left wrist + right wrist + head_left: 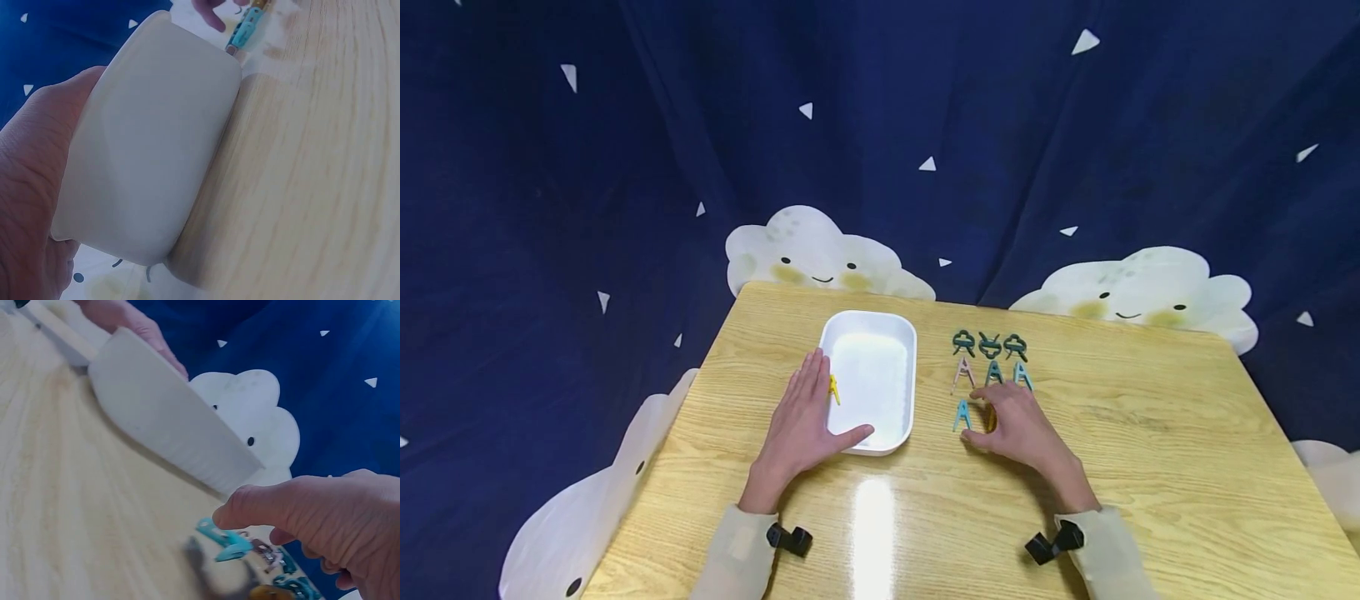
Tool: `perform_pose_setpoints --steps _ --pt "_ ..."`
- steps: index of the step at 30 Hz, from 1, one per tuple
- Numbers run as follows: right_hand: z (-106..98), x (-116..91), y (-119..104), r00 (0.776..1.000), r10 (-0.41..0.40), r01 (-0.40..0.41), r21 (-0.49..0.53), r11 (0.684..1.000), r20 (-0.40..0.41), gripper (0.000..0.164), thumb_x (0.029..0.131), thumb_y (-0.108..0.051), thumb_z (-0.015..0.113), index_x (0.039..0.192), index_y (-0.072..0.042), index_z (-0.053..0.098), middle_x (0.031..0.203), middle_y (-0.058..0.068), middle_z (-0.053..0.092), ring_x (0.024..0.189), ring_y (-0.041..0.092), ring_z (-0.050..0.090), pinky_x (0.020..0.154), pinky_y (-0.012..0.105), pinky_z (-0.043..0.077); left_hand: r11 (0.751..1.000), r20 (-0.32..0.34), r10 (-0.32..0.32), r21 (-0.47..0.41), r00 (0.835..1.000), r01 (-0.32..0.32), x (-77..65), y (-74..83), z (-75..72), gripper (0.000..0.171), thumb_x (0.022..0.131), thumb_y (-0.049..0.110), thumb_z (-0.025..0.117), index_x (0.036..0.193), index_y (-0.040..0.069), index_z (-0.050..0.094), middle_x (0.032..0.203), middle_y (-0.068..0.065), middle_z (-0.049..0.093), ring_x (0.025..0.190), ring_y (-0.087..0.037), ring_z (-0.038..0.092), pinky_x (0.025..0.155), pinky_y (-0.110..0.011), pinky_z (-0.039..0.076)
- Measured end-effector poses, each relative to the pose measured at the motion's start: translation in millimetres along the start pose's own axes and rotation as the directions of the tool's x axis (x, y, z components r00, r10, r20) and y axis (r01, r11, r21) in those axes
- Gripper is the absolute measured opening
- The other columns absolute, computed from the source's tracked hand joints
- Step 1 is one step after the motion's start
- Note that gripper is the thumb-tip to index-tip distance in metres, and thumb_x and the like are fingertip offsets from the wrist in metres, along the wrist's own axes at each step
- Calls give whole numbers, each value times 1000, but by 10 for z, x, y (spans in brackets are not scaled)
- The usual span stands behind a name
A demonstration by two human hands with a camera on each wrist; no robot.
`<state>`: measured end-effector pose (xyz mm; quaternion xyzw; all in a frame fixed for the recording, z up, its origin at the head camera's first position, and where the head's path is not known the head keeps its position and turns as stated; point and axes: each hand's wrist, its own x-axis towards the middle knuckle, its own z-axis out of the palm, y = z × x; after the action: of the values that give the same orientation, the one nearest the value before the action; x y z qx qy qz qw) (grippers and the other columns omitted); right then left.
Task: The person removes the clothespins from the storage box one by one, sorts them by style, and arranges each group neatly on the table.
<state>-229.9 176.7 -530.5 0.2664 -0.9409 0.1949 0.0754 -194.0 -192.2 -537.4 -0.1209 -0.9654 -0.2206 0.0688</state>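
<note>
My left hand rests on the left rim of a white tray, its fingers straight and its thumb stretched over the near edge. Inside the tray, by that hand, lies a yellow clothespin. My right hand hovers low over the table with thumb and fingertips spread apart and nothing pinched between them. A light blue clothespin lies at that gap, just left of the fingertips. Partly covered by the right hand is an orange-yellow clothespin. In the right wrist view the thumb is just above the blue clothespin.
Beyond the right hand lie a pink clothespin, a dark teal clothespin and another light blue clothespin. Behind them is a row of dark green clips. A dark blue cloud-patterned curtain hangs past the wooden table's far edge.
</note>
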Motion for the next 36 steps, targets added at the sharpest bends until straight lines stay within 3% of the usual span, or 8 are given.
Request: perform_pose_setpoints --steps 7,25,31,36 --pt "162 26 7 1000 -3 2 -63 998 -25 61 72 -50 90 113 -6 76 99 7 74 92 28 59 75 41 41 1000 -11 8 -1 1000 -8 4 1 9 135 78 93 54 166 -1 12 175 -15 5 162 -27 5 131 -45 12" --pt "198 62 70 999 13 -16 -86 996 -37 52 77 -43 87 112 -6 76 101 9 73 92 31 58 73 41 39 1000 -17 16 0 1000 -16 18 1 27 136 78 95 51 166 -1 12 176 -13 5 163 -25 4 131 -44 11" --pt "174 65 77 999 27 -30 -73 997 -45 34 80 -40 85 92 -10 75 83 -2 65 80 23 50 73 36 36 1000 -23 18 5 1000 -18 15 -5 26 135 78 94 52 166 -2 13 175 -14 7 162 -27 6 131 -45 13" --pt "184 72 74 997 10 -16 -86 996 -77 23 79 -32 82 71 -19 64 69 -9 54 73 19 45 70 34 34 1000 -14 6 13 1000 -6 6 -18 31 135 78 95 51 166 0 11 176 -14 6 163 -25 4 131 -45 12"
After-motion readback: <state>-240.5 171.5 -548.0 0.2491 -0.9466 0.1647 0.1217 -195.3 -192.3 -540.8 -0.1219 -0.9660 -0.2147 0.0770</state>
